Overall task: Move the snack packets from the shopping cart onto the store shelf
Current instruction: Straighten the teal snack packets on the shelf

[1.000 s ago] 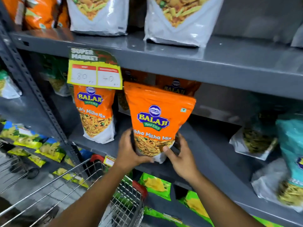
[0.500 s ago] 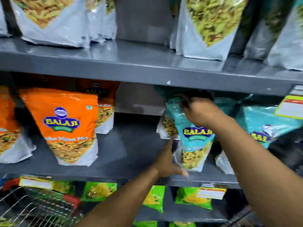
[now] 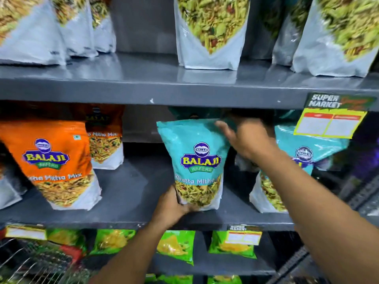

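**Teal packet stood on the middle shelf**

The left hand cups the bottom corner of the teal packet; the right hand pinches its top edge. It stands upright on the shelf, reading "BALAJI WAFERS, Khatta Mitha".

Now gripping the lower left corner of the teal packet with the left hand, no longer hovering open beside it. Teal packet standing nearer the front edge of the middle shelf, turned face-on, fully legible. Right hand sliding from the packet's top centre to its top right corner. Orange packet, released a second ago, standing alone at left.
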